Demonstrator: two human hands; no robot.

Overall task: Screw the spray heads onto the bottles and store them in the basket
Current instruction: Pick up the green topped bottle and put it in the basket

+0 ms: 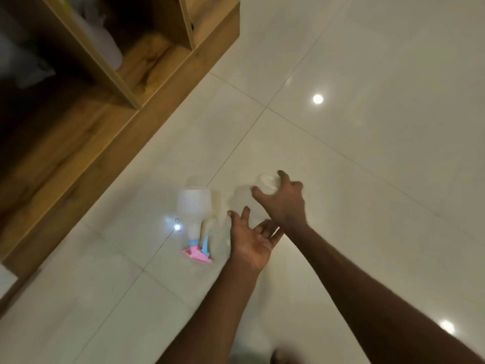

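A translucent white bottle point(193, 206) lies on the tiled floor with a pink and blue spray head point(199, 249) at its near end. To its right, a second white bottle point(267, 180) without a visible spray head shows between the thumb and fingers of my right hand point(284, 206), which curls over it from above. My left hand point(249, 241) hovers just below and left of the right one, palm up, fingers apart, holding nothing. The picture is blurred. No basket is in view.
A wooden shelf unit point(168, 82) with open compartments fills the upper left; pale bags or containers point(105, 40) sit inside it. Glossy cream floor tiles point(367, 127) with light reflections cover everything else.
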